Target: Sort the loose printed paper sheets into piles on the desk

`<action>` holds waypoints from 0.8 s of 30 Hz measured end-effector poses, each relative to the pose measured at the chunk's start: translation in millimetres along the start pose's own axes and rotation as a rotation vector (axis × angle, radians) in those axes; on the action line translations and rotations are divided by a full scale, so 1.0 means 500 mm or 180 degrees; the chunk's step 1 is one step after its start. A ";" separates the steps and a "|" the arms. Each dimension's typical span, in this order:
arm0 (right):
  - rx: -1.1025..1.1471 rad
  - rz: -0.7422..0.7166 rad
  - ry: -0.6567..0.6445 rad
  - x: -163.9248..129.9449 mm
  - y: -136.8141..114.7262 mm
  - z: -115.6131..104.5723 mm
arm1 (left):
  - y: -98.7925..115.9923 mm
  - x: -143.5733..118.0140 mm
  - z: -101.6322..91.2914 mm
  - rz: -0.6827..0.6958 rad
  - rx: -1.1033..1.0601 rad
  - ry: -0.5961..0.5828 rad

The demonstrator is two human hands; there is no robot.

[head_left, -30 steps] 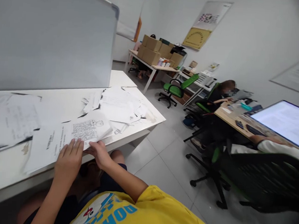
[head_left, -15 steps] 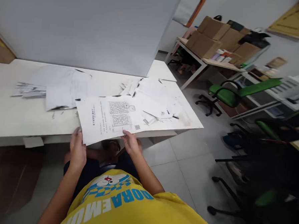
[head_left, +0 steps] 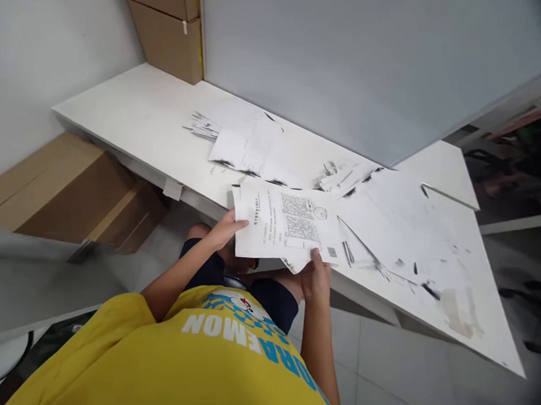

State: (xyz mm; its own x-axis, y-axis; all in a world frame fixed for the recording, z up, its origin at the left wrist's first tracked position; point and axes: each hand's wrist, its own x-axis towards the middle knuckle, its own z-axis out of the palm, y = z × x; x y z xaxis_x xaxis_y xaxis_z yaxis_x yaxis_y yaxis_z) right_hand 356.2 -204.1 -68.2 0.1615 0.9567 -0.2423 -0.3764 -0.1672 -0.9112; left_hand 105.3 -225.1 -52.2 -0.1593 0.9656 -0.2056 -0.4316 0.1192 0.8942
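A printed sheet of paper (head_left: 269, 226), with text blocks and a small square code, is held over the table's front edge. My left hand (head_left: 227, 229) pinches its left edge, thumb on top. At the lower right edge my right hand (head_left: 316, 276) grips it, also thumb up. Beneath it another sheet (head_left: 297, 264) pokes out with a dark mark at its corner. Behind lie overlapping white sheets with black-smudged edges (head_left: 250, 144) and a fan of cut paper strips (head_left: 205, 126). More strips (head_left: 339, 177) lie beyond the held sheet.
The white table (head_left: 134, 111) runs from left to right, backed by a grey panel (head_left: 350, 61). Large smudged sheets (head_left: 400, 221) cover its right part. Cardboard boxes (head_left: 165, 40) stand at the back left, and others (head_left: 67, 186) sit below the table's left end.
The view has swung left, bringing the table's left end and boxes into sight. Both hands still hold the printed sheet; a second sheet now shows beneath it near my right hand.
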 end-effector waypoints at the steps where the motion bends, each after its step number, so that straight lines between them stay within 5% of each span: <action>1: 0.0037 -0.0048 0.0026 0.001 -0.003 -0.003 | 0.002 -0.001 0.001 -0.0041 0.0013 -0.0060; 6: 0.0249 -0.0026 0.0053 -0.001 -0.004 -0.004 | 0.006 -0.005 0.016 -0.0284 -0.0290 -0.0128; 13: 0.0755 0.0297 -0.0071 -0.021 0.012 0.014 | -0.005 0.002 0.037 0.0110 -0.1056 0.0572; 24: 0.0971 0.0640 -0.0296 -0.023 -0.014 -0.046 | 0.015 0.009 -0.011 0.0306 -0.0201 0.0140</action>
State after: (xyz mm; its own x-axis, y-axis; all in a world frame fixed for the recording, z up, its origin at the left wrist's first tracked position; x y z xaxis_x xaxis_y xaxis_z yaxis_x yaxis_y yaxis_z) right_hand 378.0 -219.3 -66.8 -0.0214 0.9319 -0.3622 -0.6490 -0.2885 -0.7040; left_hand 96.3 -221.1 -48.6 -0.2408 0.9606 -0.1386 -0.4673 0.0104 0.8840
